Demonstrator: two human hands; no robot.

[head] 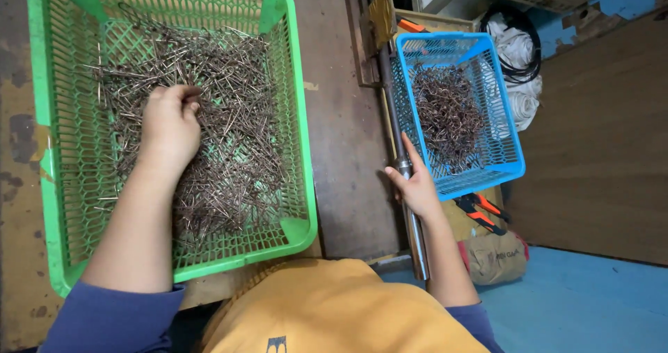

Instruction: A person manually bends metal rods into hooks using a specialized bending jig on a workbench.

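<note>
Left hand [169, 122] lies in the green basket [42, 151], fingers [188, 97] curled narrow, pinching into the heap of wire pieces [229, 151] directly beneath and ahead. The pieces lie crisscross, no common axis. Right hand [416, 184] is wrapped around the metal rod [410, 214], which runs lengthwise beside the blue basket [511, 151].

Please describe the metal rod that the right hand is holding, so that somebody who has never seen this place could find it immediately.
Find the blue basket of curled brown wire pieces on the right. Along its left wall runs the metal rod, long and grey, gripped midway by the right hand. It is the only straight, smooth bar here; the orange-handled pliers nearby are much shorter.
</note>
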